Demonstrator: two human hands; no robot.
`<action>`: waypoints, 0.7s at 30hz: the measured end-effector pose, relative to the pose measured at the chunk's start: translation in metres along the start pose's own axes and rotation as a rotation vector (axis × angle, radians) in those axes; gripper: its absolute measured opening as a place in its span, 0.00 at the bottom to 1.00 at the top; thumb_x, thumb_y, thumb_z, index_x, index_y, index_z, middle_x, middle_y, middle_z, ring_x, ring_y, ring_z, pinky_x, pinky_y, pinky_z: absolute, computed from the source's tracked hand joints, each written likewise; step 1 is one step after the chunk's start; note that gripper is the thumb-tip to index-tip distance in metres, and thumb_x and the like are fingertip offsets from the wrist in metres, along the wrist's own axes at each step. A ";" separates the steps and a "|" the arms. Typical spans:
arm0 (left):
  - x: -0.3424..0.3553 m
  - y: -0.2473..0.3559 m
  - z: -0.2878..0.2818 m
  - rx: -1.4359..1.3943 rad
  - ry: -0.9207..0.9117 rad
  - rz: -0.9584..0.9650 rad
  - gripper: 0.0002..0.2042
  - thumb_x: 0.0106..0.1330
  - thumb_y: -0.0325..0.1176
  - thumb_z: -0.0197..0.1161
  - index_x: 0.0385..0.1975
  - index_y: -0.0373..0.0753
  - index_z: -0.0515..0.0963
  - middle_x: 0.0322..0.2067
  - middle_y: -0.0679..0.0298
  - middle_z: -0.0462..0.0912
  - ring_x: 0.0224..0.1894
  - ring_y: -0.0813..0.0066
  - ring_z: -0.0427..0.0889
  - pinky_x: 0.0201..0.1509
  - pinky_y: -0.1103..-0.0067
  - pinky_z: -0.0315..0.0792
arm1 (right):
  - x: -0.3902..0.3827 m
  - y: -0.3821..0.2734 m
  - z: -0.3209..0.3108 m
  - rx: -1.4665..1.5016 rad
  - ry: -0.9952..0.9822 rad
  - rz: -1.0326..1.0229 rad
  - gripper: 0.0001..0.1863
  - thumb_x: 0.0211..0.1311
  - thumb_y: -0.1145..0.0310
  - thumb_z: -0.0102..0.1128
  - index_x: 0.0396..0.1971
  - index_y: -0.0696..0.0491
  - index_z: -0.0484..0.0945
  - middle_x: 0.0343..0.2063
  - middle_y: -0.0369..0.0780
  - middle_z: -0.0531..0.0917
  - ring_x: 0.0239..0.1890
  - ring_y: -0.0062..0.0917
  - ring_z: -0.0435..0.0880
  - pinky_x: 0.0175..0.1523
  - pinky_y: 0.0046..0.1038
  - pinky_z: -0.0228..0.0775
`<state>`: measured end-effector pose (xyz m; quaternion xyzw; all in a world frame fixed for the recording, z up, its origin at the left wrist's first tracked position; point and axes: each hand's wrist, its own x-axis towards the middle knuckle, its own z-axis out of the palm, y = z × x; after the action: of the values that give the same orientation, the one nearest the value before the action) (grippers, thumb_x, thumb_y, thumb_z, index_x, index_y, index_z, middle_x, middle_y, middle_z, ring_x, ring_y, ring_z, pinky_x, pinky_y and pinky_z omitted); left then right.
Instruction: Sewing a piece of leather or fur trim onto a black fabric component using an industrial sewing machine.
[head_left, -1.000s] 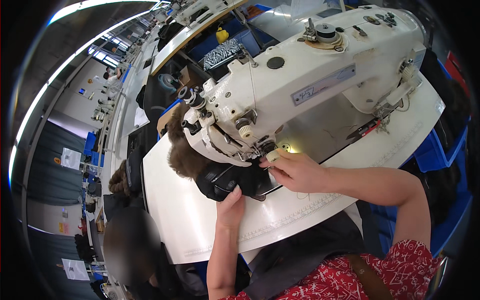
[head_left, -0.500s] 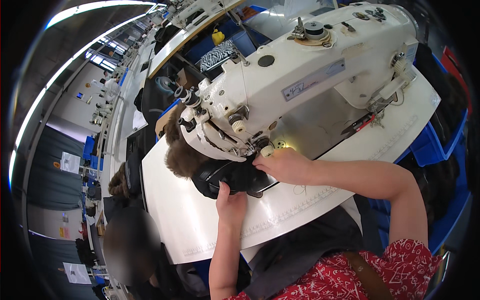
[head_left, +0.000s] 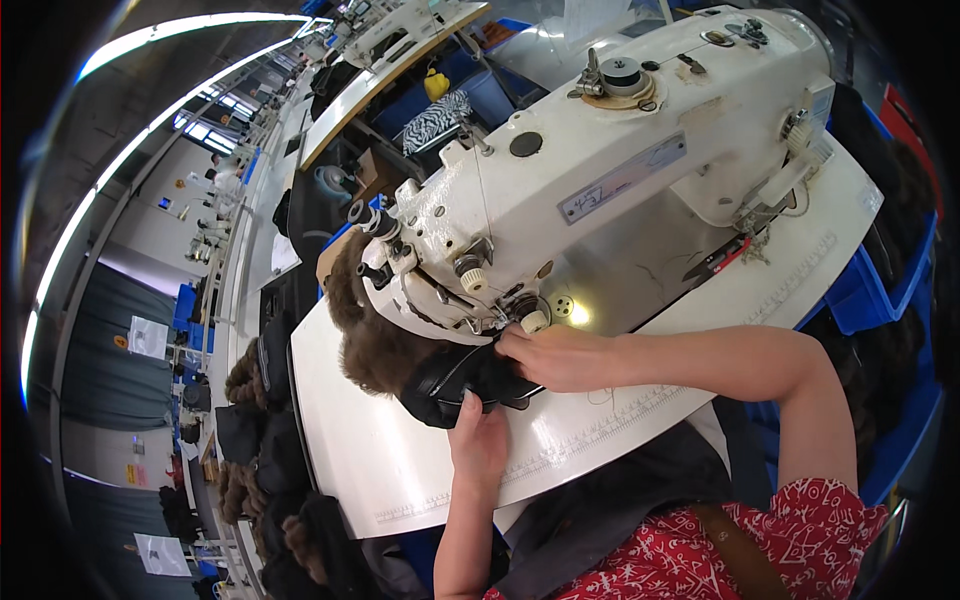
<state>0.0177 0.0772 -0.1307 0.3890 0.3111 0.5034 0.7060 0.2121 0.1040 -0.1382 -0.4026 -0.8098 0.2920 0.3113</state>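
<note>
A black zippered piece with brown fur trim (head_left: pixel 438 392) lies on the white sewing machine's bed, its inner edge under the machine head (head_left: pixel 470 235). My left hand (head_left: pixel 482 440) grips its near side, thumb on top and fingers tucked beneath. Close beside the needle area, my right hand (head_left: pixel 560 358) is closed on the piece's right edge, just below the cream knob (head_left: pixel 535 321). The presser foot and needle are mostly hidden by my fingers and the machine head. Brown fur bulges out left of the head.
A small lamp (head_left: pixel 578 312) glows by the needle area. Red-handled snips (head_left: pixel 722 258) lie along the bed. Black pieces with fur (head_left: pixel 270 470) are heaped at the left, beyond the table edge. Blue bins (head_left: pixel 868 285) with dark pieces stand at the right.
The black piece and my left hand have shifted slightly right in view, as has the table edge. A dark blurred shape at lower left is gone, leaving the heap of furry pieces visible.
</note>
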 end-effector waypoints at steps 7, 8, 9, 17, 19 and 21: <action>-0.006 -0.005 0.005 0.086 0.133 0.045 0.27 0.68 0.42 0.61 0.63 0.37 0.65 0.58 0.61 0.74 0.62 0.66 0.70 0.70 0.66 0.58 | -0.007 0.006 0.003 -0.175 0.043 -0.110 0.10 0.59 0.74 0.52 0.40 0.61 0.72 0.38 0.49 0.78 0.35 0.44 0.84 0.37 0.40 0.77; -0.006 -0.004 0.007 0.086 0.135 0.055 0.27 0.68 0.41 0.61 0.63 0.37 0.65 0.58 0.61 0.75 0.61 0.65 0.71 0.69 0.66 0.59 | -0.008 0.007 0.004 -0.174 0.132 -0.197 0.10 0.59 0.74 0.52 0.40 0.62 0.72 0.38 0.48 0.78 0.34 0.44 0.84 0.37 0.39 0.77; -0.006 -0.003 0.005 0.086 0.135 0.056 0.27 0.68 0.41 0.61 0.63 0.37 0.65 0.58 0.61 0.75 0.61 0.65 0.71 0.69 0.66 0.59 | -0.009 0.007 0.005 -0.171 0.217 -0.283 0.11 0.58 0.74 0.52 0.40 0.62 0.72 0.38 0.47 0.77 0.34 0.43 0.84 0.36 0.38 0.78; -0.015 -0.002 0.010 0.231 0.052 0.052 0.26 0.67 0.37 0.64 0.62 0.37 0.65 0.58 0.61 0.74 0.61 0.66 0.72 0.64 0.66 0.67 | -0.008 0.002 0.011 -0.246 0.112 -0.141 0.11 0.58 0.72 0.54 0.39 0.62 0.72 0.38 0.47 0.78 0.35 0.42 0.84 0.36 0.39 0.78; -0.022 -0.004 0.021 0.157 0.133 0.075 0.25 0.67 0.32 0.63 0.62 0.36 0.65 0.57 0.60 0.74 0.59 0.68 0.72 0.65 0.68 0.67 | -0.005 0.005 0.010 -0.220 0.127 -0.091 0.11 0.58 0.71 0.54 0.39 0.62 0.72 0.38 0.47 0.78 0.35 0.43 0.84 0.36 0.39 0.78; -0.027 -0.004 0.021 0.084 0.218 0.097 0.23 0.67 0.27 0.62 0.61 0.34 0.65 0.56 0.60 0.73 0.58 0.69 0.73 0.65 0.70 0.68 | -0.002 0.011 0.004 -0.108 0.083 -0.182 0.12 0.57 0.71 0.54 0.38 0.63 0.72 0.37 0.49 0.78 0.34 0.45 0.83 0.34 0.41 0.77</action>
<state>0.0290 0.0459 -0.1225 0.3758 0.3875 0.5629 0.6259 0.2160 0.1070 -0.1494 -0.3554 -0.8441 0.2014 0.3474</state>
